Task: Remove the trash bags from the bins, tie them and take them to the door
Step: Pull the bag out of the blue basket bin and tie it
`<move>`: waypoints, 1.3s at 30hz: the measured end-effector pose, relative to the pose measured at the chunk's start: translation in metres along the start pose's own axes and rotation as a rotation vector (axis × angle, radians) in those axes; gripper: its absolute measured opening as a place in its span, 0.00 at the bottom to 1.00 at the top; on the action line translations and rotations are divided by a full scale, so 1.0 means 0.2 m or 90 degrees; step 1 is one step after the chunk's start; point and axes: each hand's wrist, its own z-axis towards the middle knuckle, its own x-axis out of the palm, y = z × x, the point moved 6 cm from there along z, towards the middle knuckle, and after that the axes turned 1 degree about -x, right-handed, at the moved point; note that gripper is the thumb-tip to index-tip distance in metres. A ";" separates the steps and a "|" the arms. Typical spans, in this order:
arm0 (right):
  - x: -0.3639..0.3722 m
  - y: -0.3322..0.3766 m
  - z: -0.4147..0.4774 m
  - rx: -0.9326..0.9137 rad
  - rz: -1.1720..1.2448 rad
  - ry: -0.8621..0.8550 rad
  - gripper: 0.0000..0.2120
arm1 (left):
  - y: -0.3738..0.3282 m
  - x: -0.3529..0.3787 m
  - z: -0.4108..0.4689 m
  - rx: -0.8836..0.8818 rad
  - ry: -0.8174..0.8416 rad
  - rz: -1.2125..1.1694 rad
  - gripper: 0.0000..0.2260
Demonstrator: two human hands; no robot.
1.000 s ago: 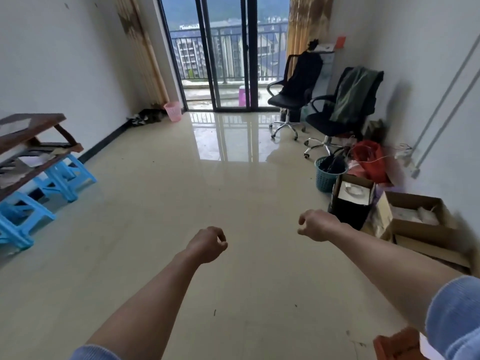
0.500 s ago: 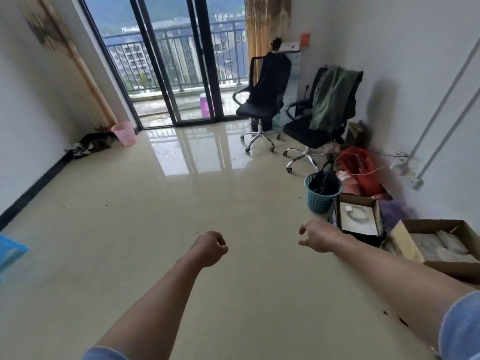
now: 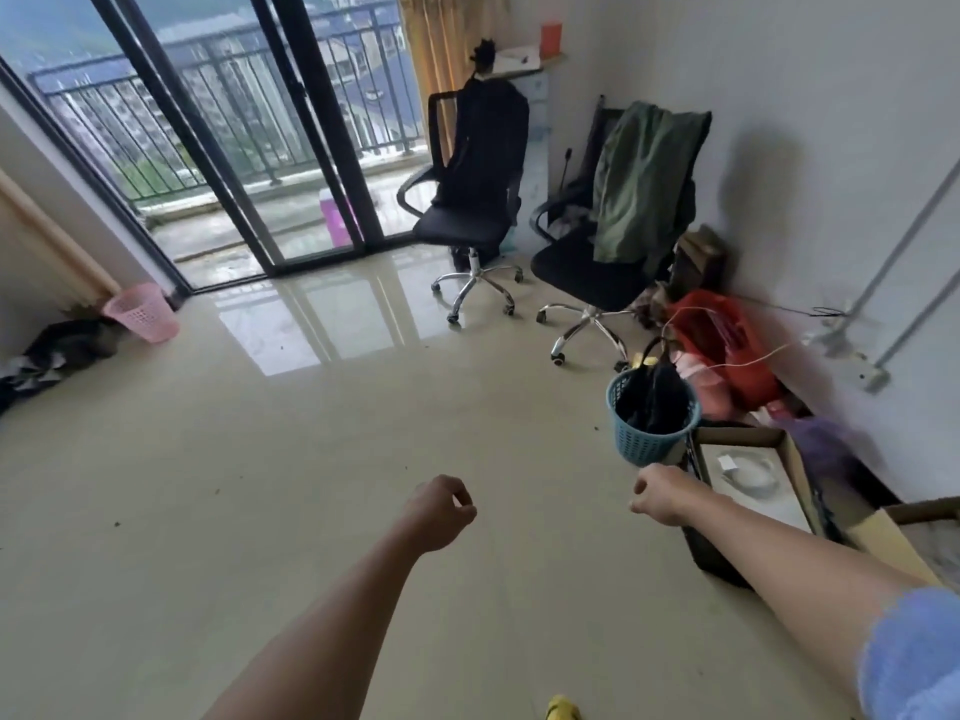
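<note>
A blue mesh bin (image 3: 649, 439) stands on the floor at the right, with a black trash bag (image 3: 652, 394) inside whose handles stick up above the rim. A pink mesh bin (image 3: 143, 311) stands at the far left by the glass sliding door (image 3: 291, 148); I see no bag in it from here. My left hand (image 3: 439, 511) is held out in front of me, fingers curled in a loose fist, holding nothing. My right hand (image 3: 660, 493) is also curled with nothing in it, just below and in front of the blue bin, apart from it.
Two black office chairs (image 3: 475, 200) (image 3: 613, 252) stand behind the blue bin, one draped with a green garment. Open cardboard boxes (image 3: 748, 491) and a red bag (image 3: 727, 345) line the right wall. Dark clothes (image 3: 47, 356) lie beside the pink bin. Shiny tiled floor spreads between.
The view has swung right and moved forward; the blue stools left the frame. The blue bin is now closer, just beyond my right hand. Both hands stay curled.
</note>
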 end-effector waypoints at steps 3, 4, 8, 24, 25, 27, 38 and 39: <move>-0.19 0.12 0.26 0.011 0.013 0.003 0.17 | -0.04 -0.22 0.31 -0.007 -0.007 -0.009 0.06; -0.25 0.17 0.36 0.009 0.027 0.000 0.17 | -0.06 -0.28 0.42 -0.007 -0.003 -0.004 0.06; -0.47 0.31 0.75 0.022 0.074 -0.031 0.17 | -0.15 -0.43 0.93 0.006 0.033 0.022 0.07; -0.93 -0.09 1.64 0.326 0.306 -0.083 0.14 | -1.31 -0.36 2.64 0.243 0.294 0.233 0.05; -0.93 -0.16 1.69 0.344 0.318 -0.083 0.14 | -1.39 -0.32 2.71 0.252 0.305 0.238 0.04; -0.93 -0.30 1.82 0.372 0.345 -0.079 0.13 | -1.52 -0.21 2.85 0.259 0.327 0.247 0.03; -0.87 -0.69 2.68 0.443 0.464 0.000 0.14 | -1.88 0.23 3.54 0.166 0.440 0.307 0.08; -0.88 -0.69 2.74 0.452 0.472 -0.001 0.16 | -1.90 0.28 3.60 0.154 0.449 0.309 0.09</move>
